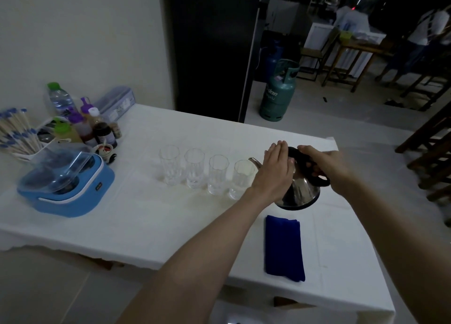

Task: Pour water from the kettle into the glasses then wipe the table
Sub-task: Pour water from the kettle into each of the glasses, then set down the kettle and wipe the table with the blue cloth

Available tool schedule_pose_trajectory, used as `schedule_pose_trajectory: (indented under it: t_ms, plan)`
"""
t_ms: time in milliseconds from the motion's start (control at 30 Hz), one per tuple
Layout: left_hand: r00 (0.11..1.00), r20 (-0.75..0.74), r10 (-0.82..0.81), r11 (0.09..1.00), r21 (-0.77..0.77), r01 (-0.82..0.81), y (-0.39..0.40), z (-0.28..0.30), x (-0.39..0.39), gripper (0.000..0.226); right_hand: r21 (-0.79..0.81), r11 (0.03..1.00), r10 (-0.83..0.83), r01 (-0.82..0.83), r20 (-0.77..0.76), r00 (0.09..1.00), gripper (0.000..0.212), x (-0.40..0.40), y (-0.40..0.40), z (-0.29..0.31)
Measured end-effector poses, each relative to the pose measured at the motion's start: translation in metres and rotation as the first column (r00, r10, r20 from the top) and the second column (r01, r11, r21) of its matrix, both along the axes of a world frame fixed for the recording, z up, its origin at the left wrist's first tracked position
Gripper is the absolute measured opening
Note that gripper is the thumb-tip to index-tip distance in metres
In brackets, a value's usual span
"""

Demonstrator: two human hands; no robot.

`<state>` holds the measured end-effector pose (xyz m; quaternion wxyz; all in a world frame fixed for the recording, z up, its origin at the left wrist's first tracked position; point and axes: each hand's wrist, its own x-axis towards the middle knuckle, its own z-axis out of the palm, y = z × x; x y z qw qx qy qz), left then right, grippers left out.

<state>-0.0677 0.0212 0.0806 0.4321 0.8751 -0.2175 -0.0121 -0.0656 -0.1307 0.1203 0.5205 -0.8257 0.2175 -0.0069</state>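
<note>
I see my right hand point(324, 169) curled around the black handle of the shiny steel kettle point(301, 191), which is tilted with its spout toward the nearest of four clear ribbed glasses point(195, 168) lined up on the white-covered table point(151, 213). My left hand point(274, 172) lies flat against the kettle's top, fingers straight and together, gripping nothing. That hand and wrist cover part of the kettle body and the edge of the nearest glass point(240, 179), so I cannot tell whether water is flowing. A folded dark blue cloth point(284, 248) lies just in front of the kettle. Well to the left sit a blue electric cooker with a clear lid point(66, 184), a cluster of sauce bottles point(97, 128) and a holder of chopsticks point(17, 133).
</note>
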Motion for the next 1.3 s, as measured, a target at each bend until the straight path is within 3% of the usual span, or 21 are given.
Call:
schedule_pose_trajectory:
  t_ms: [167,400,567,767,1300]
  plan:
    - [0.975,0.164,-0.152,0.970,0.212,0.116,-0.017,-0.009,-0.001,0.053,0.301,0.947,-0.135,0.115,0.048,0.990,0.034,-0.036,-0.013,-0.028]
    - [0.878,0.298,-0.375,0.897,0.355,0.263,-0.044,-0.026,0.003,0.052,0.554,0.765,-0.414,0.328,0.034,0.910,0.034,-0.063,-0.027,-0.073]
    - [0.830,0.314,-0.462,0.853,0.413,0.319,-0.062,-0.048,0.017,0.060,0.597,0.662,-0.558,0.453,-0.011,0.830,0.046,-0.050,-0.040,-0.104]
    - [0.854,0.266,-0.447,0.853,0.413,0.318,-0.081,-0.077,0.045,0.061,0.635,0.589,-0.601,0.499,-0.068,0.797,0.033,-0.019,-0.056,-0.141]
    - [0.895,0.230,-0.382,0.897,0.327,0.298,-0.088,-0.135,0.070,0.049,0.616,0.596,-0.581,0.515,-0.112,0.806,0.031,0.012,-0.063,-0.195]
